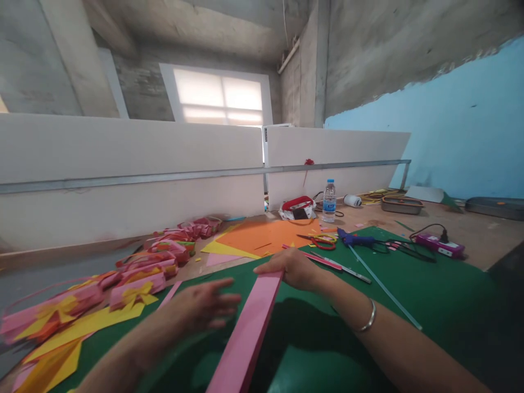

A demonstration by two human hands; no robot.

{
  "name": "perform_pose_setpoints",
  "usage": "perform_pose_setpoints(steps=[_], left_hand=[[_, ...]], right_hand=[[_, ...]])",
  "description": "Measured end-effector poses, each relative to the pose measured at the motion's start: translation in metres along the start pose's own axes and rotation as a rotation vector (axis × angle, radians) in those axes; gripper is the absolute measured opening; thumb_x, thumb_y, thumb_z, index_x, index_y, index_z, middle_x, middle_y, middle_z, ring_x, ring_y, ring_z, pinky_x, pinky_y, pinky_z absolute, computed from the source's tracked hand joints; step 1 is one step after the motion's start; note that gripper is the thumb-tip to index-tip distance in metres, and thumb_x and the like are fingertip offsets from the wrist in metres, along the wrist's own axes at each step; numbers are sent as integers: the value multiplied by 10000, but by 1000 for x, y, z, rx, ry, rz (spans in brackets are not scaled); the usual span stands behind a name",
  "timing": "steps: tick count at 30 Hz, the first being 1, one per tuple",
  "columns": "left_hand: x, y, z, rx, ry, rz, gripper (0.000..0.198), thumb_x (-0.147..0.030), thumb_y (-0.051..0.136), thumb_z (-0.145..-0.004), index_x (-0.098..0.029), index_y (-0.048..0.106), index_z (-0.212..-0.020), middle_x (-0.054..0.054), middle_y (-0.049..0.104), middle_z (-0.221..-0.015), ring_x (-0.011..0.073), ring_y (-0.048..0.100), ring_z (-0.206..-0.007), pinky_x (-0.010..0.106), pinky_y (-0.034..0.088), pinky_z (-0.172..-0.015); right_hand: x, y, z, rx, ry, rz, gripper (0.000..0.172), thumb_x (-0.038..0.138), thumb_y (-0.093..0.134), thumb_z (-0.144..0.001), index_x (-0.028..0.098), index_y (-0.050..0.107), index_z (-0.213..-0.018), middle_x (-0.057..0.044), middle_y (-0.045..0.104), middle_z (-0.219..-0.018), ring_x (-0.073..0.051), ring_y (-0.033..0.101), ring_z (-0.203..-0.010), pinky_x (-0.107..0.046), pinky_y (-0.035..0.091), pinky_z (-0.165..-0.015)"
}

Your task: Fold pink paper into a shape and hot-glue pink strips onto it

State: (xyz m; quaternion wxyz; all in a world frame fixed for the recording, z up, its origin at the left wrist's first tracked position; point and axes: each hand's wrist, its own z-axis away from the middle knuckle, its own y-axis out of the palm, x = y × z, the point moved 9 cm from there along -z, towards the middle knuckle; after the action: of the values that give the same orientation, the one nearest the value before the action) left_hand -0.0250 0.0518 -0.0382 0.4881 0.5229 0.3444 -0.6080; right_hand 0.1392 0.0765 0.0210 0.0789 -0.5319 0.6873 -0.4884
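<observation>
A long strip of pink paper, folded lengthwise, slants up from the bottom edge over the green mat. My right hand pinches its far end between thumb and fingers; a silver bangle circles that wrist. To the left of the strip, my left hand is in the air, slightly blurred, its fingers apart and holding nothing. Just beyond my right hand lie a pink-and-silver cutter or pen and a thin metal tool, whose exact kinds I cannot make out.
Pink paper pieces with yellow bows are heaped at left. Orange sheets, red-handled scissors, a blue glue gun, a glue stick, a water bottle and a purple power strip lie or stand farther back.
</observation>
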Motion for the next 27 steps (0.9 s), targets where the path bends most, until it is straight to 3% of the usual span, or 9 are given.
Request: perform_pose_setpoints(steps=[3, 5, 8, 10, 12, 14, 16, 21, 27], left_hand=[[25, 47, -6, 227, -70, -103, 611, -404, 785, -562, -138, 619, -1087, 99, 740, -867, 222, 683, -746, 268, 511, -621], [30, 58, -7, 250, -82, -84, 530, -359, 815, -523, -122, 662, -971, 92, 745, -788, 210, 682, -710, 256, 503, -630], [26, 47, -11, 121, -56, -84, 399, -350, 806, -551, -132, 675, -859, 70, 745, -712, 160, 663, -622, 211, 473, -576], [22, 36, -12, 29, -36, -106, 400, -363, 800, -556, -145, 677, -867, 50, 740, -683, 145, 645, -579, 200, 450, -541], [19, 31, -12, -14, -4, -127, 410, -376, 812, -521, -143, 686, -835, 36, 728, -655, 139, 622, -550, 201, 430, -520], [16, 32, -12, -6, 38, -150, 388, -382, 824, -484, -132, 690, -748, 20, 702, -610, 123, 584, -514, 197, 396, -497], [16, 35, -12, 19, 65, -169, 358, -388, 823, -476, -126, 677, -673, 7, 673, -567, 107, 545, -486, 192, 355, -474], [17, 35, -13, 34, 86, -159, 314, -376, 809, -495, -133, 687, -653, 13, 685, -580, 118, 551, -505, 211, 365, -506], [21, 39, -16, 113, 75, -207, 285, -358, 788, -530, -126, 700, -669, -6, 656, -557, 100, 511, -501, 206, 351, -518]], right_hand=[[18, -4, 2, -76, -108, -2, 271, 144, 519, -814, 192, 709, -1000, -69, 718, -859, -160, 650, -751, -250, 455, -682], [15, -8, 2, -136, -32, -111, 350, 149, 518, -810, 206, 636, -1134, -48, 710, -875, -155, 642, -776, -259, 462, -702], [-14, -6, 4, -191, 307, -455, 417, 257, 444, -872, 156, 477, -1275, -29, 686, -765, -131, 635, -644, -232, 458, -562], [-27, 11, 8, -116, 509, -698, 403, 375, 344, -914, 108, 524, -1156, -28, 656, -660, -109, 597, -483, -186, 373, -406], [-25, 22, 10, -43, 573, -787, 376, 435, 393, -888, 110, 582, -899, -15, 624, -577, -81, 533, -380, -161, 305, -339], [-17, 22, 10, -49, 535, -741, 272, 372, 541, -813, 134, 548, -684, 22, 573, -491, -57, 470, -334, -150, 307, -328], [-7, 17, 9, -86, 470, -687, 211, 276, 602, -759, 144, 528, -611, 48, 539, -455, -46, 436, -329, -147, 329, -338], [11, 5, 8, -134, 360, -634, 180, 235, 631, -729, 138, 555, -597, 51, 524, -454, -43, 431, -362, -145, 332, -364], [17, 5, 10, -88, 300, -602, 186, 267, 591, -773, 134, 572, -644, 36, 545, -482, -43, 424, -346, -144, 327, -344]])
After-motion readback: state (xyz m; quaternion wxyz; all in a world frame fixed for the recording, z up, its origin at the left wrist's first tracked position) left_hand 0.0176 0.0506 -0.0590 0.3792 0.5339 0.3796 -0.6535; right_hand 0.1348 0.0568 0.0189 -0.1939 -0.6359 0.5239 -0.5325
